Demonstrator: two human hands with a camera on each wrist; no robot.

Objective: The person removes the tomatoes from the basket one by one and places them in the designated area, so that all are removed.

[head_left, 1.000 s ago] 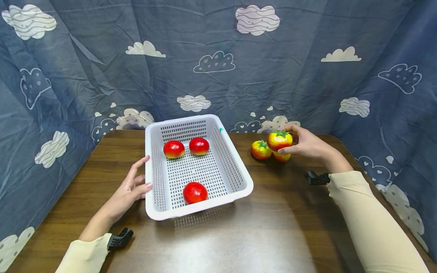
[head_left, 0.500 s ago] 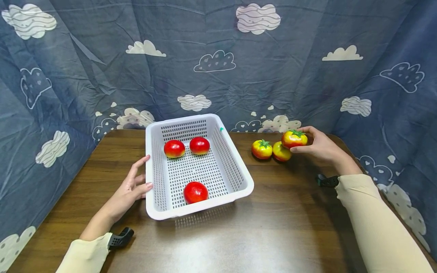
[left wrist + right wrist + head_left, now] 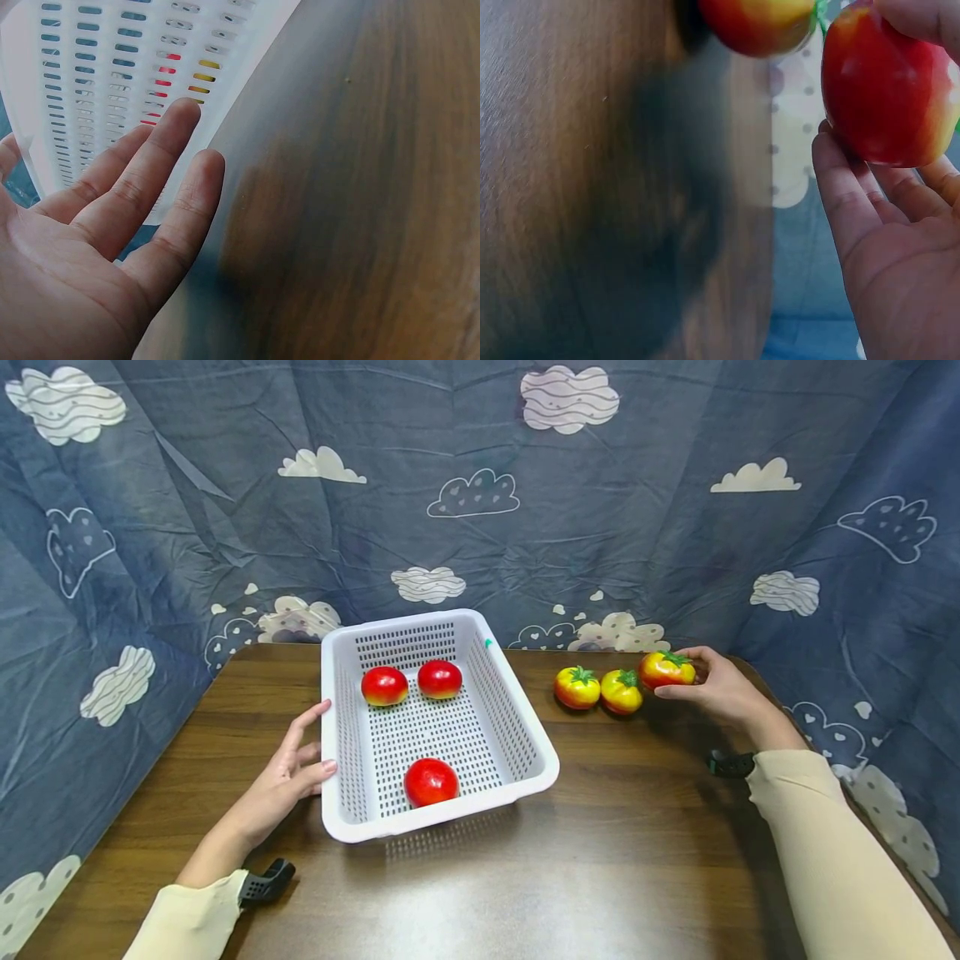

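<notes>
"Held tomato [image 3: 666,668]: where was it?"

"Near the far right corner of a brown wooden table [image 3: 600,877], the rightmost in a row of three, all glossy red and yellow with green leafy tops. The middle tomato [image 3: 621,692] was just beside it on the left, and the left tomato [image 3: 577,688] came next. I could not tell whether its underside met the wood."

"Which hand was nearer?"

"The right hand [image 3: 726,689], which grasped it. The left hand [image 3: 281,781] was well apart, beyond a white basket [image 3: 540,768] set left of the table's middle. The fruit lay to the left of the right palm, toward the fingertips. It was squat and nearly round, with no strong long axis, its leaves on the upper side."

"How was the right arm posed?"

"Its cream sleeve [image 3: 847,843] came in from the table's near right corner and slanted forward and left. The thumb pressed the fruit's near side; the fingers wrapped the far side."

"And the left hand?"

"It grasped nothing. Its fingers were extended and spread, with fingertips touching the basket's left rim."

"What was in the basket?"

"Three red fruits: a far left fruit [image 3: 385,686], a far right fruit [image 3: 440,680] and a near fruit [image 3: 431,782] beside the near wall."
</notes>
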